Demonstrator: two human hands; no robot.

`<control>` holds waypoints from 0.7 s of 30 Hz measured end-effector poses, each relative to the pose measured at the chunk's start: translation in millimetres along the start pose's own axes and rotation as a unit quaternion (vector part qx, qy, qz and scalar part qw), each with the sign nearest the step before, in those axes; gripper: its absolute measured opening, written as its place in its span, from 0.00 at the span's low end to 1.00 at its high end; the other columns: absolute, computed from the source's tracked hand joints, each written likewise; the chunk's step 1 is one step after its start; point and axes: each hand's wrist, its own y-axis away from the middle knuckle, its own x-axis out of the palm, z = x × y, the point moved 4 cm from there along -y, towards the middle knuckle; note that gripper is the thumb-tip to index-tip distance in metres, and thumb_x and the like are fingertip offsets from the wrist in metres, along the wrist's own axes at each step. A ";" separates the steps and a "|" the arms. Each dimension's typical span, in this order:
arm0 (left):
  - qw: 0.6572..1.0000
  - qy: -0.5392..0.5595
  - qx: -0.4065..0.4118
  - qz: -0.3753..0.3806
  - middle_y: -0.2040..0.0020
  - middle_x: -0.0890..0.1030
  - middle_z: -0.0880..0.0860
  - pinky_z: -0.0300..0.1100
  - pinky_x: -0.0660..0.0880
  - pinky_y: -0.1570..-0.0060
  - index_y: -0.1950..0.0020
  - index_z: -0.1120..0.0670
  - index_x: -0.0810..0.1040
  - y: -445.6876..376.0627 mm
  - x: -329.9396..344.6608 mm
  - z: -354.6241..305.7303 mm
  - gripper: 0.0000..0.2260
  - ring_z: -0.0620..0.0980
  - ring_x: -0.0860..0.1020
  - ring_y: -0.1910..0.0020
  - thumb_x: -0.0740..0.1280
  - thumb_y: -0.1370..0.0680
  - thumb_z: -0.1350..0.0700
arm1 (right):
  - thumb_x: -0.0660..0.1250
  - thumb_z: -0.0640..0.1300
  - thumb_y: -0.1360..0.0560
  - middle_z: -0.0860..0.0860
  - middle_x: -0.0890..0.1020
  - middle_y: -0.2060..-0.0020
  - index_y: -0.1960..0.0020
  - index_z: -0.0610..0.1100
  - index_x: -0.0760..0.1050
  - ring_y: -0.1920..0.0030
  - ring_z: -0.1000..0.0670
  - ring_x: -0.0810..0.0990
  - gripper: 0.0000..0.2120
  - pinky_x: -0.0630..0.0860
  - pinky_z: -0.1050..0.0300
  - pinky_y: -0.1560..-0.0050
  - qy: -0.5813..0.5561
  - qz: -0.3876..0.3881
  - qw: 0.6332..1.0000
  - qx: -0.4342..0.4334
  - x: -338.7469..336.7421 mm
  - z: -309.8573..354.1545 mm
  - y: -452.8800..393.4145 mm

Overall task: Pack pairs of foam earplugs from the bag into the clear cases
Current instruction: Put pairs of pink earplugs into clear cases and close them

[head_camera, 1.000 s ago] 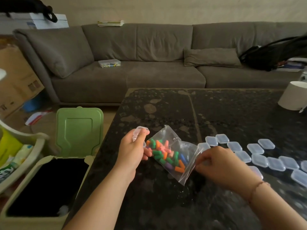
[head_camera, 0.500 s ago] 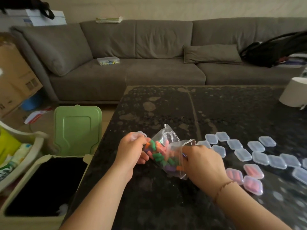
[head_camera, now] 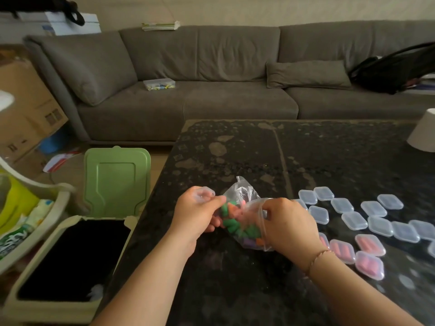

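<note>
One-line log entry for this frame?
left hand: holds clear case and bag | right hand: in bag mouth | filled cases: some

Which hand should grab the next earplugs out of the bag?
Probably the right hand. It sits at the bag's open mouth, while the left hand already holds a clear case and steadies the bag's other side.

No text, label, brand or number is legible. The cardboard box (head_camera: 26,109), left of the sofa (head_camera: 188,90), bears dark printed marks too blurred to read; the green-and-white packet (head_camera: 14,238) below the box carries white lettering, also unreadable.
</note>
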 end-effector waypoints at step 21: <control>0.925 0.298 -0.068 0.228 0.67 0.77 0.52 0.41 0.74 0.67 0.48 0.52 0.80 65.6 35.3 -13.7 0.15 0.46 0.75 0.69 0.68 0.25 0.42 | 0.63 0.31 0.24 0.46 0.85 0.65 0.57 0.41 0.81 0.65 0.49 0.85 0.10 0.78 0.57 0.69 -0.459 0.085 0.876 -0.122 -46.1 24.8 57.0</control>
